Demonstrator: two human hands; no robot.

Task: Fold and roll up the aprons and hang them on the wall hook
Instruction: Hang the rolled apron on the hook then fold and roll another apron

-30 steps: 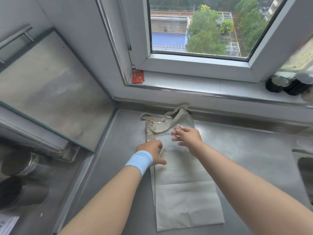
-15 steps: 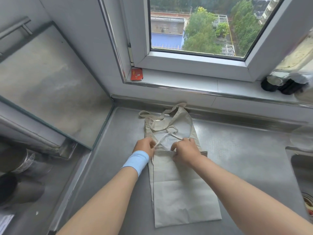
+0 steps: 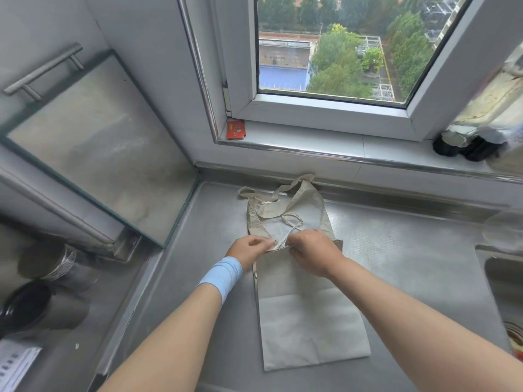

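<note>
A beige apron [image 3: 305,315] lies folded into a long strip on the steel counter [image 3: 396,250], its neck strap and ties bunched at the far end near the window wall. My left hand [image 3: 250,248], with a light blue wristband, pinches the apron's left edge about midway along. My right hand [image 3: 314,251] is closed on the fabric and a thin tie right beside it. The two hands almost touch. No wall hook is in view.
A tilted glass panel [image 3: 93,154] with a metal handle stands at the left. Metal cups [image 3: 42,304] sit lower left. A sink [image 3: 506,292] lies at the right edge. A red card [image 3: 235,130] and dark bottles [image 3: 464,144] rest on the windowsill.
My right hand has come back from the far end of the apron to its middle, closing on fabric beside my left hand. The camera has tilted slightly.
</note>
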